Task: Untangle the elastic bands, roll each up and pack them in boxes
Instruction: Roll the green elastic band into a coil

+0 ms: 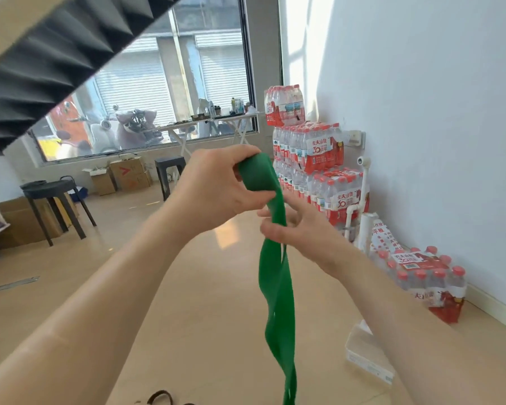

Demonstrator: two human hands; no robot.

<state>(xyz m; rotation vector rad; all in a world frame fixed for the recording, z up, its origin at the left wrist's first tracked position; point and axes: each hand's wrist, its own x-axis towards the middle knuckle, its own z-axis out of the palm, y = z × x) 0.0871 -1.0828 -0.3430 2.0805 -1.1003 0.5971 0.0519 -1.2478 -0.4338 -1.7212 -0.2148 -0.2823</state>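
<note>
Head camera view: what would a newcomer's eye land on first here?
The long bright green elastic band in the centre: its top end is rolled up in the left hand, the right hand pinches the strip just below, and the rest hangs twisted beneath. Next come the stacked shrink-wrapped packs of red-capped water bottles against the white wall on the right.

Bright daylight pours through the large window (146, 92), washing out the white wall (421, 83) and glaring off the tan floor (225, 238); wide-angle distortion curves the edges, and the right hand (292, 229) appears slightly motion-blurred.
</note>
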